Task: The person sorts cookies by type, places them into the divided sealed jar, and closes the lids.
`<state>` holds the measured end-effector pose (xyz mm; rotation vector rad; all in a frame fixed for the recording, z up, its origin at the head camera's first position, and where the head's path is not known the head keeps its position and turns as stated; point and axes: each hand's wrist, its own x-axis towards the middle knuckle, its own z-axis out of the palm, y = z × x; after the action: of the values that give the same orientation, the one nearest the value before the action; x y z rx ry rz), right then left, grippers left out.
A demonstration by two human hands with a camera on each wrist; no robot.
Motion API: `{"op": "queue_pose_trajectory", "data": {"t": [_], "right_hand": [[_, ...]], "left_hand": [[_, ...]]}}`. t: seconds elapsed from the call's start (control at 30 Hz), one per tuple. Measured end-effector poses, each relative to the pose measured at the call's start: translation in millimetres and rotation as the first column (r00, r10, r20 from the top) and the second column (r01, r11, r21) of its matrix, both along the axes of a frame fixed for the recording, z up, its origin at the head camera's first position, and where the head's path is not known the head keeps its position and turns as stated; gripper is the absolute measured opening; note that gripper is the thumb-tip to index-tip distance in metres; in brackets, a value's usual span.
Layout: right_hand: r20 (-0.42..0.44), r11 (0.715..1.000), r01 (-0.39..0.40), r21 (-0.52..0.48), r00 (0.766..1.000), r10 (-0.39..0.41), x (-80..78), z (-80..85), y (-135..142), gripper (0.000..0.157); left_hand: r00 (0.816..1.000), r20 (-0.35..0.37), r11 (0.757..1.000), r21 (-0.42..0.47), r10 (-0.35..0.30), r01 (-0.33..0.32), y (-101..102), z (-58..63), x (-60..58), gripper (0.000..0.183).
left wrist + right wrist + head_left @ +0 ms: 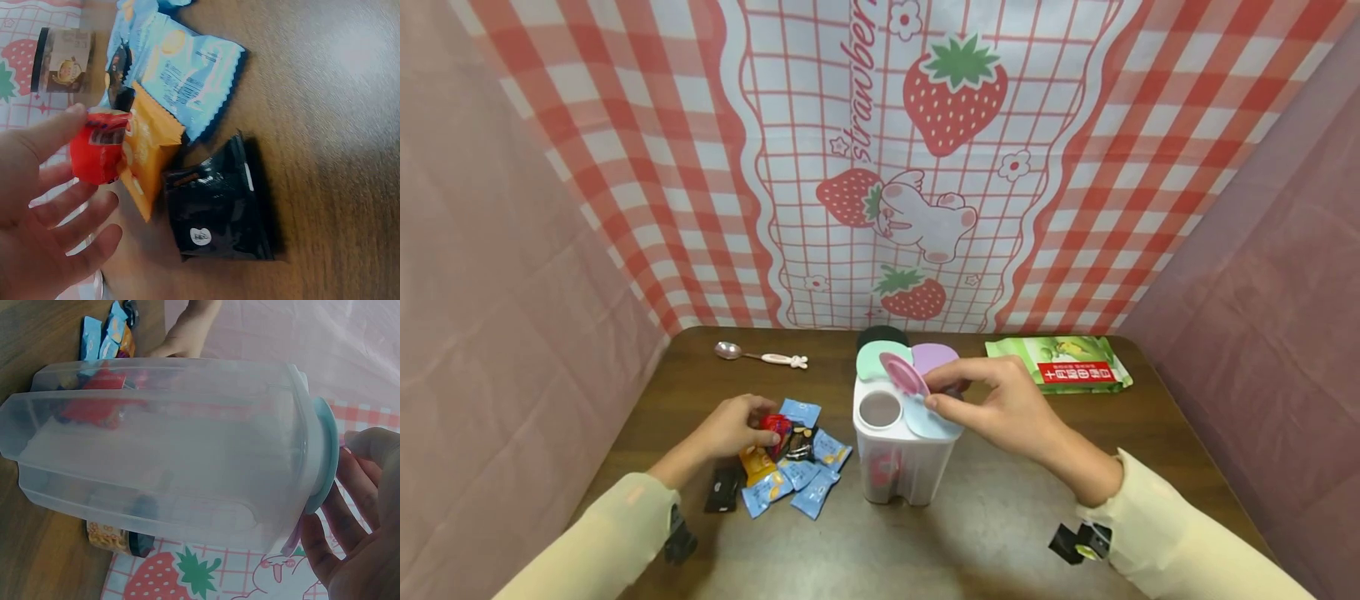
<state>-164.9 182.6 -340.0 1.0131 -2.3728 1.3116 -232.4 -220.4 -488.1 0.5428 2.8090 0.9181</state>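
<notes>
My left hand (733, 427) pinches a small red snack packet (98, 147) between thumb and fingers, over a pile of small packets. Under and around it lie an orange packet (150, 144), a black packet (215, 209) and several light blue packets (815, 492). With thumb and fingers, my right hand (1000, 408) holds a pink lid (904, 374) tilted up beside a round opening (880, 409) of a translucent storage container (187, 462). Mint, purple and light blue lids (931, 418) cover its other openings. Something red (97, 397) shows inside near the bottom.
A spoon with a rabbit-shaped handle end (762, 356) lies at the back left. A green bag with a red label (1063, 364) lies at the back right. Behind the container stands a jar with a black lid (119, 539). A strawberry-print cloth (880, 250) hangs behind the table.
</notes>
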Motion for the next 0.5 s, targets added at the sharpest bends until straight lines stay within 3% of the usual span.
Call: {"op": "queue_pose_trajectory", "data": {"t": [0.5], "right_hand": [[0.004, 1.000, 0.005, 0.002, 1.000, -0.005, 0.8, -0.7, 0.1, 0.020]], "left_hand": [[0.998, 0.036, 0.998, -0.018, 0.060, -0.060, -0.8, -5.8, -1.8, 0.053]]}}
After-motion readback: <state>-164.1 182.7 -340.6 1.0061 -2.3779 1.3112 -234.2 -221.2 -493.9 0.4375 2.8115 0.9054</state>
